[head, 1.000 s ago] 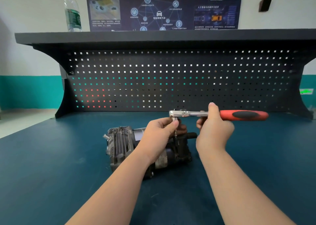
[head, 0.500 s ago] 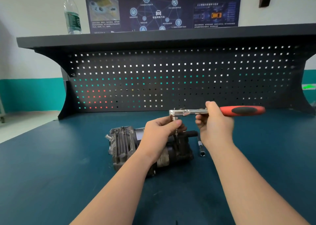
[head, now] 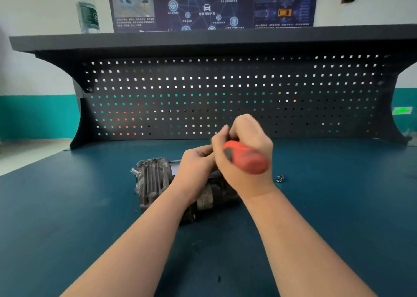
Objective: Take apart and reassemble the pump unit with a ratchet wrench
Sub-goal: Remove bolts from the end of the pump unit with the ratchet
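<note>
On the blue bench lies a grimy, dark, ribbed pump unit

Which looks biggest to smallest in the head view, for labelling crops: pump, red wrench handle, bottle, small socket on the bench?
1. Pump, though hands partly hide it.
2. Bottle, cropped and farther away, so unsure.
3. Red wrench handle, blurred, foreshortened.
4. Socket.

ratchet wrench blurred, head hidden
</note>
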The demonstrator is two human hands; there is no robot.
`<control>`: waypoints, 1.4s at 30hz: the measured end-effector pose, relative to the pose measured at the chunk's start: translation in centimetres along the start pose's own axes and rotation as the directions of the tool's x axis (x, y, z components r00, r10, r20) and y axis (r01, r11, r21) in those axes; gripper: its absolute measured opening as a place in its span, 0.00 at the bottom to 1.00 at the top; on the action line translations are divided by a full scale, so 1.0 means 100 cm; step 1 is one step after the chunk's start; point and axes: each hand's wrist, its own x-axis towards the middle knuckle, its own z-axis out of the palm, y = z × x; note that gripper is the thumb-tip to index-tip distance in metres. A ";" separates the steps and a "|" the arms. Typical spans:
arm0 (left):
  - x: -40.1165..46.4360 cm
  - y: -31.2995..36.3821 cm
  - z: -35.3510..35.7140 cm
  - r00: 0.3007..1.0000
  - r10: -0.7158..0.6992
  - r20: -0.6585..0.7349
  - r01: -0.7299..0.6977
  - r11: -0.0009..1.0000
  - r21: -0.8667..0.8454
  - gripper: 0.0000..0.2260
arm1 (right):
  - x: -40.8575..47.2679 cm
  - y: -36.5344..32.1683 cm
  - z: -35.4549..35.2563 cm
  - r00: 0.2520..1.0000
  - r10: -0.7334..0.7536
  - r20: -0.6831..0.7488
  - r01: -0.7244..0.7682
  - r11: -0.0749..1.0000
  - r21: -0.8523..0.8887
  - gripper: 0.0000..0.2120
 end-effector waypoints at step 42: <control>-0.002 0.003 0.003 0.999 0.012 -0.047 -0.010 0.999 0.046 0.16 | 0.002 -0.007 -0.001 0.994 0.095 0.045 -0.097 0.995 0.024 0.16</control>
